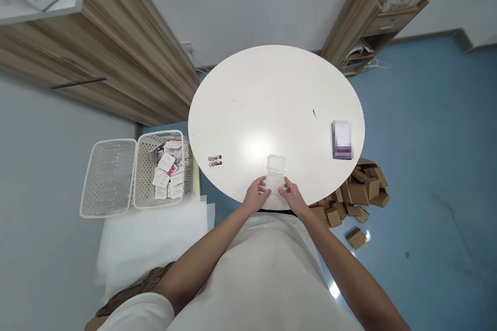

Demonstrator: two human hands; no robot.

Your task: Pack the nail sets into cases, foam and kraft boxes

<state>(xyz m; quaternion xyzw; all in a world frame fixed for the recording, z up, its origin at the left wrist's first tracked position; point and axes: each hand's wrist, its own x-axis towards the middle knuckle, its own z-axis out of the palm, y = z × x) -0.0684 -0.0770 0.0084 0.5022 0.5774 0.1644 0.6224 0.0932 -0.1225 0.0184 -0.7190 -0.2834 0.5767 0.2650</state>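
Observation:
A small clear plastic case point(276, 171) lies hinged open at the near edge of the round white table point(276, 98). My left hand point(257, 194) grips its left side with the fingers curled. My right hand point(292, 194) pinches its right side. A small card of dark round pieces point(215, 161) sits on the table to the left of my hands, apart from them.
A flat purple-and-white packet point(342, 139) lies near the table's right edge. Two white baskets stand on the left: one point(108, 176) looks bare, the other point(166, 168) holds several packets. Small brown cardboard boxes point(355, 194) are heaped on the blue floor at the right.

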